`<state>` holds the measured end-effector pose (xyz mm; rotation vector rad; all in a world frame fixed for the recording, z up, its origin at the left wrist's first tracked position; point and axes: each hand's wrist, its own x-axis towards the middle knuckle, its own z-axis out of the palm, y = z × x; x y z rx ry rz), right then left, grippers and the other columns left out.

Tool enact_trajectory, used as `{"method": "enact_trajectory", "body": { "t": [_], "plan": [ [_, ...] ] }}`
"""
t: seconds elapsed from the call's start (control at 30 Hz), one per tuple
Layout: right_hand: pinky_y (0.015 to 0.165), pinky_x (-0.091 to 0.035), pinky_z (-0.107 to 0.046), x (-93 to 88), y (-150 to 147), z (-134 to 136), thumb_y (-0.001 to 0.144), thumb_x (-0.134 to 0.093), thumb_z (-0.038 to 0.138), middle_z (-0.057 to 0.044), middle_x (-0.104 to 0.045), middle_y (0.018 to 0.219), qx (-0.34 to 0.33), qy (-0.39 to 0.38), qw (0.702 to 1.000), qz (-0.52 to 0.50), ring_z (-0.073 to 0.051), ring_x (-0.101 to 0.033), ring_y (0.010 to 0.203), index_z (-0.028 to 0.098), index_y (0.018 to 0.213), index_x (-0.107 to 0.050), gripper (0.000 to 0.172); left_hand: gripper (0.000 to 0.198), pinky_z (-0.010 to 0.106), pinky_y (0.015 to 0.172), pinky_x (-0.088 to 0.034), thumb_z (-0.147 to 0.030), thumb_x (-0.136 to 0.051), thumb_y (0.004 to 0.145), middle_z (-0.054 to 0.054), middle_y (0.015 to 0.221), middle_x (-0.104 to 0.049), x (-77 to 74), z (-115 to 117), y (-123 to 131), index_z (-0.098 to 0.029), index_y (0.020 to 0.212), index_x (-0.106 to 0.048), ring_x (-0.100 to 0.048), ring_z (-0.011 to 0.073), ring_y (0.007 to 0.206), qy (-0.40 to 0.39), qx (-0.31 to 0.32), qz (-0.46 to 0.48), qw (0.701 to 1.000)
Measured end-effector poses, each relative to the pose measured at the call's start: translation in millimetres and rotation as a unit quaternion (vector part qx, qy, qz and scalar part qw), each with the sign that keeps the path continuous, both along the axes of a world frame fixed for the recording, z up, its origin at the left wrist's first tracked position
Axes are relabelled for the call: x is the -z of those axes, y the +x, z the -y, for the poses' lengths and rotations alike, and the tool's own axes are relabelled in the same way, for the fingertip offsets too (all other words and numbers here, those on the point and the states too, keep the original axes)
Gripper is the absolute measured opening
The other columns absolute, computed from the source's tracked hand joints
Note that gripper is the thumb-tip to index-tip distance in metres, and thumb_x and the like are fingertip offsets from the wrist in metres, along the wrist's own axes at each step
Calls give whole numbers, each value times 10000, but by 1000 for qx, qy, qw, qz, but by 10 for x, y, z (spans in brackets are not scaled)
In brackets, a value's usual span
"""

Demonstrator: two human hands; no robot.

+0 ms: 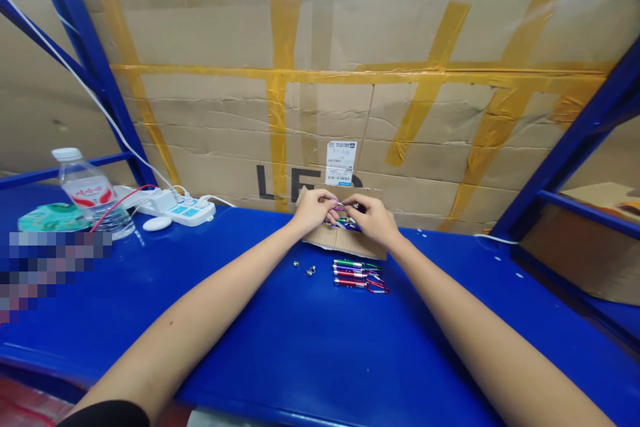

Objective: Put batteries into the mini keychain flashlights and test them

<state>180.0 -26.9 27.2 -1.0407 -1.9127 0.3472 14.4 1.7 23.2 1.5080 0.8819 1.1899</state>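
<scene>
My left hand (316, 209) and my right hand (371, 215) meet above a small open cardboard box (345, 240). Between their closed fingertips is a small purple carabiner clip (340, 205), gripped from both sides. Something small and shiny shows at my right fingers, too small to make out. Inside the box lie several colourful metal pieces, partly covered by my hands. In front of it, several pen-shaped lights with carabiners, green, purple and red (350, 283), lie side by side on the blue table (280, 347). Small silvery round pieces (311, 271) rest left of them.
A large taped cardboard sheet (225, 100) stands behind the table. At the left are a water bottle (93, 193), a white power strip (193, 212) with cables and a white oval object (157, 223). Blue metal posts rise on both sides.
</scene>
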Motion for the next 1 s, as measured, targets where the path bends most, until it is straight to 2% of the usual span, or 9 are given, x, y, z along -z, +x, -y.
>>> {"method": "enact_trajectory", "body": {
  "t": [0.17,0.3,0.43,0.7,0.87,1.0],
  "plan": [
    [680,-420,-278,15,16,-15,838,-518,238,-35,-723,803,-9,0,999,34,-177,-605,735,177,831,-688,180,99,229,432,-482,-47,-552,884,31,491,-629,61,-43,20,-81,798,-588,-598,137,392,8,1,6,1000],
    [681,-418,-271,12,4,-7,844,-518,240,-39,-722,814,0,10,999,33,-175,-605,745,174,821,-673,170,91,211,450,-466,-41,-581,858,27,507,-629,97,-23,84,-77,781,-611,-571,103,410,-8,-20,78,997],
    [674,-420,-268,47,-5,-19,839,-518,238,-29,-713,791,20,11,1000,12,-170,-596,721,183,818,-664,157,59,199,481,-447,-13,-628,799,40,539,-639,93,28,148,-61,771,-648,-564,85,457,-58,-32,146,987],
    [787,-465,-324,195,-39,-109,842,-527,234,-46,-730,873,16,18,999,-23,-201,-649,827,202,834,-662,139,143,175,479,-366,74,-582,708,31,532,-603,106,51,249,-58,735,-631,-526,61,479,-148,-58,258,953],
    [842,-475,-364,162,-45,-84,850,-567,241,-64,-743,948,-9,-15,1000,-8,-219,-663,896,205,890,-677,122,144,177,454,-319,59,-564,682,13,493,-557,75,38,214,-69,630,-604,-485,55,465,-166,-82,246,951],
    [873,-477,-351,82,12,-69,826,-573,186,-65,-735,1015,-47,-37,998,9,-209,-657,957,200,958,-676,169,176,174,441,-319,65,-548,710,16,487,-537,-3,29,120,-64,598,-591,-470,52,458,-192,-65,212,956]
  ]
}}
